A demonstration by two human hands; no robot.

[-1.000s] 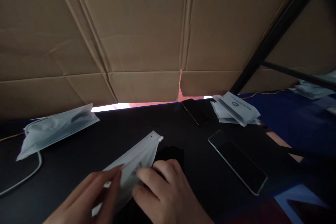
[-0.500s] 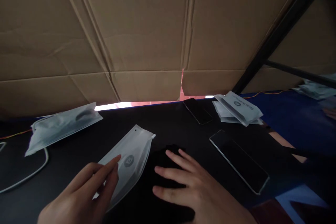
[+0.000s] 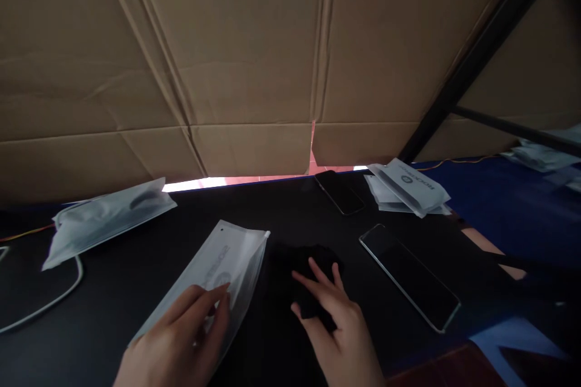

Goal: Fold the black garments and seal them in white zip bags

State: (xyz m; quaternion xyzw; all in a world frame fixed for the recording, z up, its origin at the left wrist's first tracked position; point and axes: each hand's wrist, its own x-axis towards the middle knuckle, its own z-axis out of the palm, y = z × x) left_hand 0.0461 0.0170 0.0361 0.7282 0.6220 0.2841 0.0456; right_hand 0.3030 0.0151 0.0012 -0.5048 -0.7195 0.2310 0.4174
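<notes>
A frosted zip pouch (image 3: 213,254) with a grey logo lies at a slant on the black tabletop, its slider at the far right corner. My left hand (image 3: 177,332) is over its near part, thumb and fingers pinched together on the plastic. Just right of the pouch is a soft, dark bundle (image 3: 313,260) that looks like black cloth; its outline blends into the table. My right hand (image 3: 338,320) has its fingers curled around this bundle, thumb on the near left side.
Two phones, a larger one (image 3: 411,278) and a smaller one (image 3: 339,192), lie to the right. Behind them several pouches (image 3: 408,187) are stacked. A filled pouch (image 3: 109,217) and white cable (image 3: 68,290) are at left. Cardboard (image 3: 245,60) walls the back; a black bar (image 3: 472,66) slants at right.
My right hand has gone from spread fingers to curling around the black bundle, which shows more now. My left hand has shifted right along the pouch, turning it slightly and exposing more print.
</notes>
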